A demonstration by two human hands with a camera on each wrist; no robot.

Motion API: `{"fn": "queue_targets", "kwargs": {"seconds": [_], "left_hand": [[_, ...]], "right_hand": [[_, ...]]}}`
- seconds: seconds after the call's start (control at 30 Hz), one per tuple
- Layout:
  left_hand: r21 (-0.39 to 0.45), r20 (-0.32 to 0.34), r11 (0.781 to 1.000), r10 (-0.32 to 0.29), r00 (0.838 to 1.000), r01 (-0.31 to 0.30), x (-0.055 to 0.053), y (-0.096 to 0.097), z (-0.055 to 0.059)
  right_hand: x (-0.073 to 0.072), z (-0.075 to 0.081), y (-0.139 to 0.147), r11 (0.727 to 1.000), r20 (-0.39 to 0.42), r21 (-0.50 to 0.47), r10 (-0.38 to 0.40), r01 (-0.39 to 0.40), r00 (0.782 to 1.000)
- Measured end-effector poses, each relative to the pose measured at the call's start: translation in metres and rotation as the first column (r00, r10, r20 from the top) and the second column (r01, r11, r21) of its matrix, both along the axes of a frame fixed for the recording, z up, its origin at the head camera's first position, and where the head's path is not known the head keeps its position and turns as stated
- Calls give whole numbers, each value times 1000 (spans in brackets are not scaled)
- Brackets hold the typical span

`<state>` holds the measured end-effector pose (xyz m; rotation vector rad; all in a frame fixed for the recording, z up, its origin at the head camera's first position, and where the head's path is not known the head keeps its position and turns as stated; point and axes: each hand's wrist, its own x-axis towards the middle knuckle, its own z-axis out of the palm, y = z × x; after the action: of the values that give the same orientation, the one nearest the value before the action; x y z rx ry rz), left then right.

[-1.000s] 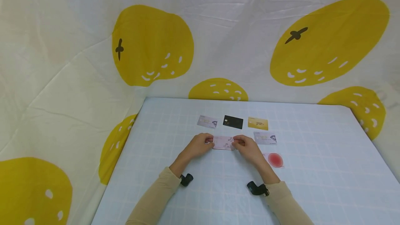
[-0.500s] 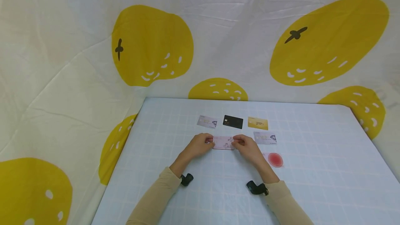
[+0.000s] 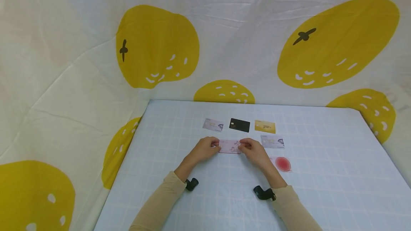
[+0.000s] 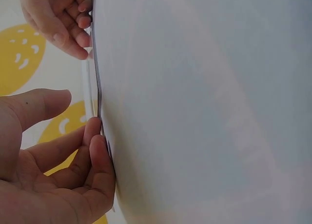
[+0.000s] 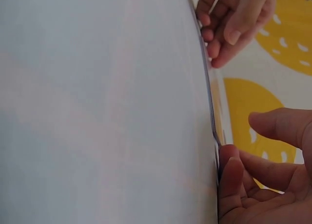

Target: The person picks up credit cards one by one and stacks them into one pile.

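Observation:
In the head view, a pink card (image 3: pixel 229 147) with a flower-like print lies level between my hands. My left hand (image 3: pixel 204 149) holds its left end with the fingertips, and my right hand (image 3: pixel 254 152) holds its right end. Seen low in the left wrist view, my left hand (image 4: pixel 61 160) has curled fingers at the thin edge, its thumb raised apart from it. The right wrist view gives the same pose for my right hand (image 5: pixel 265 170). Which fingers bear on the card is partly hidden.
Behind lie a silver card (image 3: pixel 212 124), a black card (image 3: pixel 239 125) and a gold card (image 3: pixel 265 126). Another silver card (image 3: pixel 272 141) and a card with a red disc (image 3: pixel 283 164) sit to the right, near my right forearm. A printed curtain (image 3: pixel 237 45) backs the table (image 3: pixel 327 174).

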<state>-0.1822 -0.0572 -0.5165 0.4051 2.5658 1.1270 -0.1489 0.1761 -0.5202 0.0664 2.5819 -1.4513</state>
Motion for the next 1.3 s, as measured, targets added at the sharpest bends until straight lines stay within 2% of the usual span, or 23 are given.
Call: {"fn": "queue_targets", "kwargs": {"seconds": [0.23, 0.57, 0.77, 1.0, 1.17, 1.3], "left_hand": [[2, 1, 1000, -8, 1000, 8, -2, -3, 0], [7, -32, 999, 39, 999, -38, -13, -16, 6], [-9, -63, 999, 45, 997, -46, -28, -24, 11], [-20, -104, 996, 83, 991, -85, -49, -31, 19], [-24, -162, 995, 88, 983, -93, -61, -37, 15], [-41, -184, 996, 74, 980, -83, -71, -39, 10]], "right_hand": [[-2, 1, 1, 1000, 3, 18, 5, -5, 1000], [-14, 9, -2, 1000, -18, 12, 16, -15, 1000], [-29, 15, -10, 999, -92, 27, 41, -39, 995], [-51, 18, -23, 996, -177, 21, 84, -81, 981], [-67, 18, -35, 995, -201, 37, 103, -98, 974], [-77, 16, -43, 993, -186, 57, 110, -101, 976]]}}
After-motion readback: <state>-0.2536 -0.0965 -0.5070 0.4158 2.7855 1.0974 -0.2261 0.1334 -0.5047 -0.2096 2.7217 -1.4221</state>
